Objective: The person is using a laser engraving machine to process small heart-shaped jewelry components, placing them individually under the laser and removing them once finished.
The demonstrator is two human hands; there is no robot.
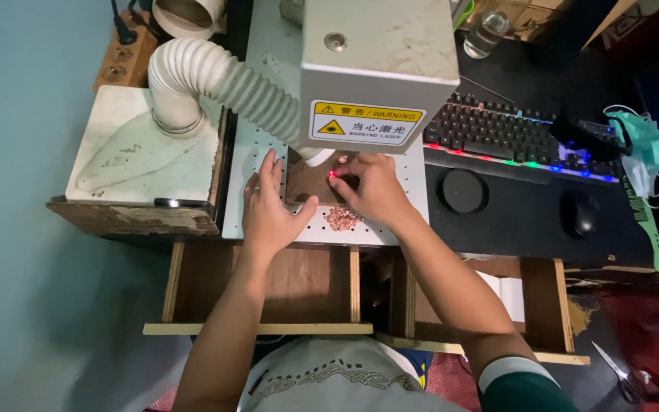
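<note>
Your left hand lies flat, fingers released, steadying the brown plate under the laser head; right hand pinches a small copper piece; keep it square beneath the red dot

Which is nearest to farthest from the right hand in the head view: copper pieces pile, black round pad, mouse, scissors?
From the right hand:
1. Pile of copper pieces, just below the hand on the perforated plate.
2. Black round pad, to its right on the dark desk.
3. Mouse, farther right, below the keyboard.
4. Scissors, far lower right corner.
</note>
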